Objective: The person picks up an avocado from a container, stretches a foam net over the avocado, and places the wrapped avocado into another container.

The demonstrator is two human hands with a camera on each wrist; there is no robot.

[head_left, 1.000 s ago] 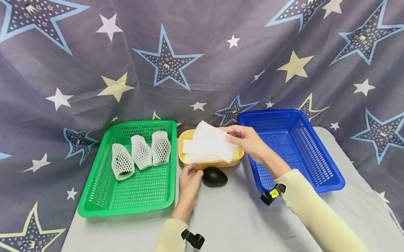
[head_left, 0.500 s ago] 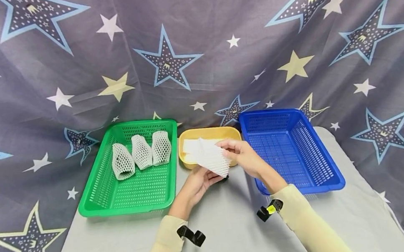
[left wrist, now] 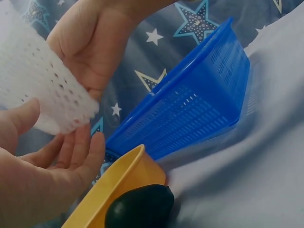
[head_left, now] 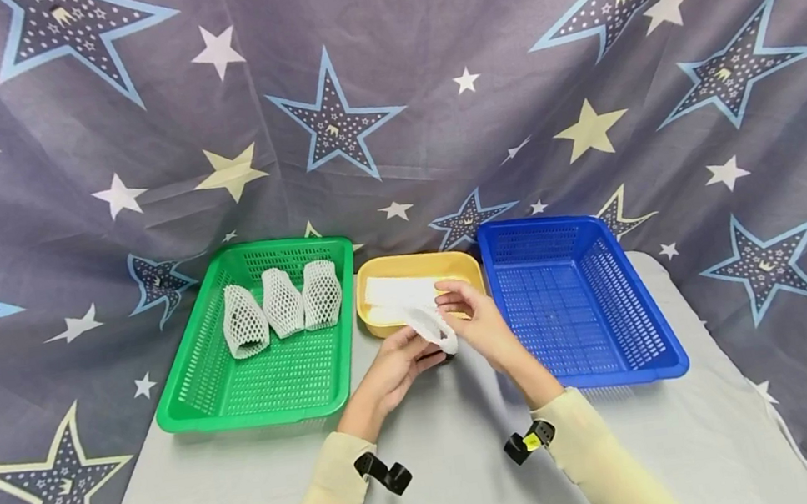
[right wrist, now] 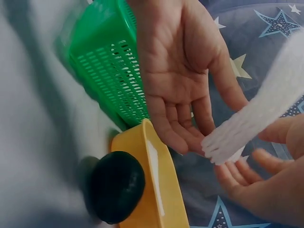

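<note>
A white foam net sleeve [head_left: 431,326] is held between both hands over the front of the yellow basin [head_left: 416,262], its near end spread into a loop. My left hand [head_left: 391,371] grips it from the left, thumb on one side and fingers under it, as the left wrist view shows. From the other side my right hand [head_left: 487,332] pinches the sleeve's edge. Below the hands a dark green avocado [right wrist: 116,187] lies on the table beside the basin; the head view shows only a sliver of it. More flat white sleeves [head_left: 396,289] lie in the basin.
At the left stands a green basket [head_left: 265,419] with three net-wrapped pieces [head_left: 283,302]; something dark shows in the leftmost one's open end. A blue basket [head_left: 561,300] is at the right. Behind the table [head_left: 468,471] hangs a star-patterned cloth [head_left: 387,119].
My right hand has brought the sleeve from above the basin down toward me. My left hand has left the avocado's side and taken hold of the sleeve, whose end has opened out.
</note>
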